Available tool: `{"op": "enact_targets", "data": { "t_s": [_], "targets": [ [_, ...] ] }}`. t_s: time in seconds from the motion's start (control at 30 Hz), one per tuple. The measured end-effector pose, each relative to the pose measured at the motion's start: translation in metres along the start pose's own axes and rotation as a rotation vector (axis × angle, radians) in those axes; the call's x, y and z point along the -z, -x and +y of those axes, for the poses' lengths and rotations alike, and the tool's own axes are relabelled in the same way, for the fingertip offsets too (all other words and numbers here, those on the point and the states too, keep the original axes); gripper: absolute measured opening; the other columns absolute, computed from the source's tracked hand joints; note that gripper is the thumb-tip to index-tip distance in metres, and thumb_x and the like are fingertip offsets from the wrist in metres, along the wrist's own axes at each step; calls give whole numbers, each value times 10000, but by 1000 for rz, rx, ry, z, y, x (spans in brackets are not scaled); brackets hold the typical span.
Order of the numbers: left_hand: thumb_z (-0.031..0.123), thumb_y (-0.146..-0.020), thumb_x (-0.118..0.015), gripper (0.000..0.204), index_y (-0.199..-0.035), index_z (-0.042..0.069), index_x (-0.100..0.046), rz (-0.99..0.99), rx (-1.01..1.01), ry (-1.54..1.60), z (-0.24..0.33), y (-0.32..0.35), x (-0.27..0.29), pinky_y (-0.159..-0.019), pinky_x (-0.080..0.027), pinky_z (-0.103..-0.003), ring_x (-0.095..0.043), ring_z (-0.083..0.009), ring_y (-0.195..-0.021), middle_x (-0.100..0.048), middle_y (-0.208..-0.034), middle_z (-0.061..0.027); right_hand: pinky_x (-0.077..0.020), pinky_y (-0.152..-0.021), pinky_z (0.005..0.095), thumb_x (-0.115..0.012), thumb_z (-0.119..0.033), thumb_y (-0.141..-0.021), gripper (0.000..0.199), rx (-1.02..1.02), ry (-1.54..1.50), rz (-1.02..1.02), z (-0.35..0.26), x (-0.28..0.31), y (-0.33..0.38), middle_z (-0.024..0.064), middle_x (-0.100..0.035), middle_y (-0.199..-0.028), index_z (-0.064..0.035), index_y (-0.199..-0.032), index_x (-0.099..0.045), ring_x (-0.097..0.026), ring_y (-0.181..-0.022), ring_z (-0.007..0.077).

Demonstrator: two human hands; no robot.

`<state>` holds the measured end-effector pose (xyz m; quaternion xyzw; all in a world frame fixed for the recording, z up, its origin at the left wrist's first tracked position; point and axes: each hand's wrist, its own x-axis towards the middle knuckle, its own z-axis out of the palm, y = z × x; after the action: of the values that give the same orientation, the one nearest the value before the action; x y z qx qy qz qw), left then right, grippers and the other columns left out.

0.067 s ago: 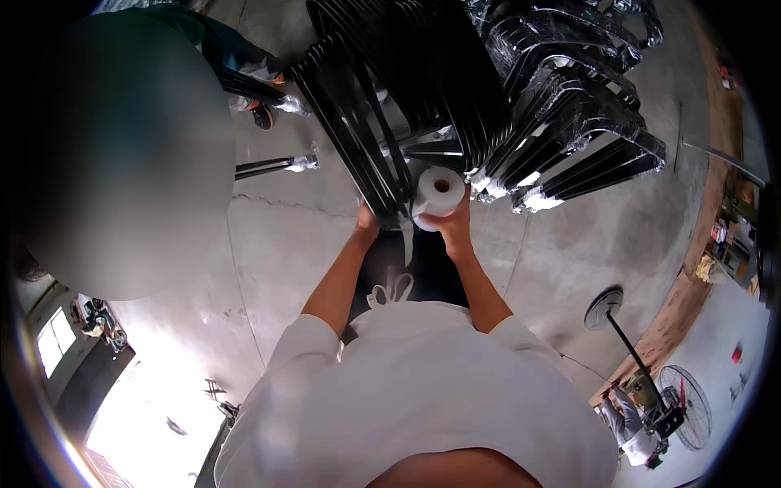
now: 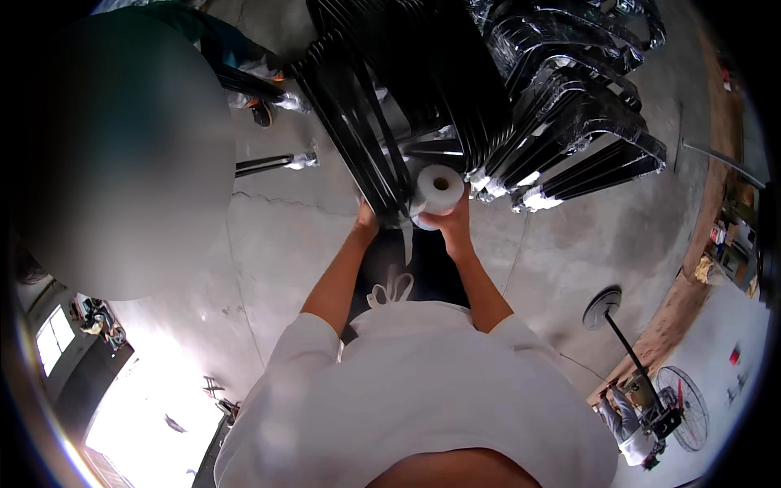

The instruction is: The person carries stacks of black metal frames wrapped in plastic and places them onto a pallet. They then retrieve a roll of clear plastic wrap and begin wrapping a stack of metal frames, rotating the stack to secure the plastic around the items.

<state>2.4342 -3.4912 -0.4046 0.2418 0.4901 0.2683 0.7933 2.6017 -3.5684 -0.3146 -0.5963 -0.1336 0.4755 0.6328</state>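
No screens, and no labels clear enough to make out. Wrapped in clear, shiny plastic film: the leg ends of the stacked black chair frames (image 2: 561, 175), far and right of centre, whitish and silvery where bunched at the tips. Same crinkled film on two separate leg ends far left, one (image 2: 291, 102) farther off, another (image 2: 303, 161) just nearer. At centre, gripped in the right hand (image 2: 450, 221), a white roll of wrapping film (image 2: 439, 185), round with a hollow core, right against the stack. At the right rim, small coloured boxes (image 2: 721, 240), too small to tell apart. Lower right, a small red rectangle (image 2: 735, 355) on a pale surface, perhaps a sign.
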Motion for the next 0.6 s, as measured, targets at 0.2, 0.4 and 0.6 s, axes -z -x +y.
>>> {"op": "enact_targets", "data": {
  "t_s": [0.2,0.4,0.6],
  "targets": [
    [211,-846,-479,297,-1062,13,-528,-233,83,282,14,-10,-1,-711,-495,-303,-586,-190,-841,-597,-948,-72,-319,-939,315,-754,-8,-501,810,-91,-139,-184,-9,8,-6,90,-425,-1159,-14,-1184,-319,-434,-1082,194],
    [274,-857,-445,350,-1072,7,-519,-152,-168,-203,-28,-17,36,-700,-497,-296,-587,-192,-835,-595,-942,-85,-388,-877,319,-812,-87,-487,841,216,466,-143,1,-16,-34,99,-455,-1115,-11,-1177,-338,-475,-1026,193],
    [350,-861,-417,447,-1086,-26,-505,-268,-200,100,46,19,14,-827,-447,-366,-552,-239,-961,-548,-1067,-140,-377,-891,329,-830,-140,-449,854,41,217,-332,9,-47,-57,103,-479,-1088,-6,-1164,-382,-480,-1021,215]
  ]
}}
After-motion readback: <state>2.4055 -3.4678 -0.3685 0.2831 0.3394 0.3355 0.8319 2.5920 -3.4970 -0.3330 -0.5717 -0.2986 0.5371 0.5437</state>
